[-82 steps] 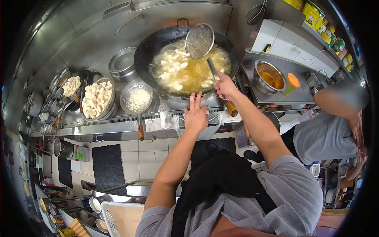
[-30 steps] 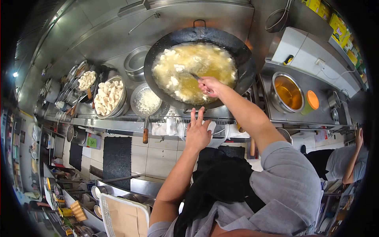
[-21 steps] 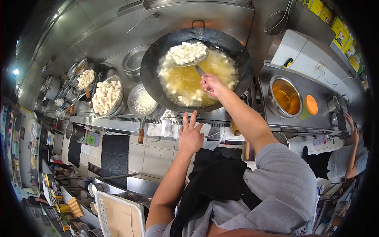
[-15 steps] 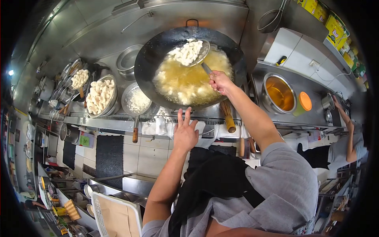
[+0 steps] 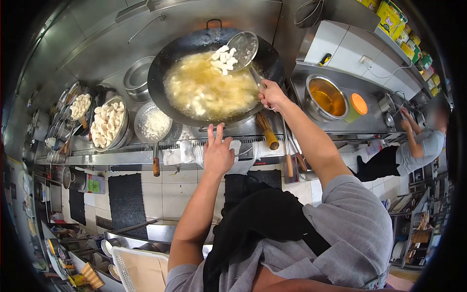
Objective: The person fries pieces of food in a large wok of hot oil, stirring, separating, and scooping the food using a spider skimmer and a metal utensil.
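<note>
My right hand grips the handle of a strainer, which tilts over the back of a big black wok. White food pieces are sliding off its left edge toward the bubbling yellow oil. More pale pieces float in the foam, partly blurred. My left hand is open, palm down, fingers stretched to the wok's near rim by its loop handle; whether they press on it I cannot tell.
Left of the wok stand a steel bowl of raw white pieces and a ladle of white bits. A bamboo brush lies front right. A pot of amber liquid and an orange-lidded container stand right. Another person works far right.
The strainer has tipped over and moved slightly right relative to the wok, and most of its white pieces have dropped into the oil. My left hand stays at the rim. The view has shifted.
</note>
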A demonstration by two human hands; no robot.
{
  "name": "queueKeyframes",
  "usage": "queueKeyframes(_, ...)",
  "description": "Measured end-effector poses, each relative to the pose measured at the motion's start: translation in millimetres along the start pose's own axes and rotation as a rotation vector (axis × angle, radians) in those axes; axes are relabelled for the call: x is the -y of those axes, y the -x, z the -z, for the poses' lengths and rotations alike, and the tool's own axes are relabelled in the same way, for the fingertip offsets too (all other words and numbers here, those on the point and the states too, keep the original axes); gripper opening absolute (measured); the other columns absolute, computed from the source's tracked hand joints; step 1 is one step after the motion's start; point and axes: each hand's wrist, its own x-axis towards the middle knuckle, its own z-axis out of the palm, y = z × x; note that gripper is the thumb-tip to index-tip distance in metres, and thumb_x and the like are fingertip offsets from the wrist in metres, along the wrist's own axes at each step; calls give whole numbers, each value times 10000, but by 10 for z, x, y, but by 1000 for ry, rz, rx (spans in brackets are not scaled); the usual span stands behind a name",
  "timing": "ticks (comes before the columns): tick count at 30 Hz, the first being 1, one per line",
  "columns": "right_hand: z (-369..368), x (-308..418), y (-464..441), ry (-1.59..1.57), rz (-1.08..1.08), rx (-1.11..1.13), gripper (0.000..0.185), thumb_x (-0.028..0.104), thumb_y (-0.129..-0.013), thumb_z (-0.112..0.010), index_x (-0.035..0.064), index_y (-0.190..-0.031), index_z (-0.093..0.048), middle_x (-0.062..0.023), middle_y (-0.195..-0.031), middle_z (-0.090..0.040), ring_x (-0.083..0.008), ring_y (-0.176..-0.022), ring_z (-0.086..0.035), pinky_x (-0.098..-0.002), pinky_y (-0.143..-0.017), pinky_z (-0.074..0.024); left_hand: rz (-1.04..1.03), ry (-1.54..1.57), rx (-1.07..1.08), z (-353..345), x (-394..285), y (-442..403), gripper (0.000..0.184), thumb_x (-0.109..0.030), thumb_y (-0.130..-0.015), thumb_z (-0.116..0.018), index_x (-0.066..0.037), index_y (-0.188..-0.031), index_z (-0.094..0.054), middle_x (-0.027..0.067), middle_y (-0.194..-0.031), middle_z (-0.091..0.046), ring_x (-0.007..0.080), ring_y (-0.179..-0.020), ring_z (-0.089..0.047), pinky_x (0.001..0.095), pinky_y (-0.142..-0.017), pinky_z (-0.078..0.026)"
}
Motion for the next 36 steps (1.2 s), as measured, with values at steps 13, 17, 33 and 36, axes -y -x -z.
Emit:
queueKeyframes(13,-105,200,438,172,92,-68,561,89,-1002,-399,146,-1525,-203,0,-656,-458,-74,-447,-382,-261,-385,-373,-24,14,19,2,92,63,287,-158,-754,-703,-96,-1033,-680,90,-1516,-297,368,-1449,-177,554,-985,-444)
queueKeyframes(17,-445,270,493,163,135,-22,595,70,-990,-409,129,-1537,-183,-8,-647,-466,-96,-437,-394,-280,-391,-342,-47,88,54,48,161,80,274,-160,-756,-704,-103,-1023,-675,96,-1537,-280,367,-1456,-171,559,-997,-432)
queueKeyframes(33,-3378,-626,384,529,712,83,669,40,-856,-497,145,-1492,-316,-287,-1069,-647,-386,-972,-655,-443,-848,-512,369,719,-296,-128,993,1639,341,21,-848,-586,-96,-1165,-629,158,-1443,-454,313,-1265,-514,370,-889,-520)
queueKeyframes(36,-3691,-860,374,754,351,211,697,45,-828,-499,161,-1489,-310,-271,-1164,-621,-419,-1097,-597,-487,-919,-478,480,686,-302,-73,961,1898,319,26,-854,-576,-83,-1148,-633,147,-1402,-482,301,-1223,-535,355,-860,-535)
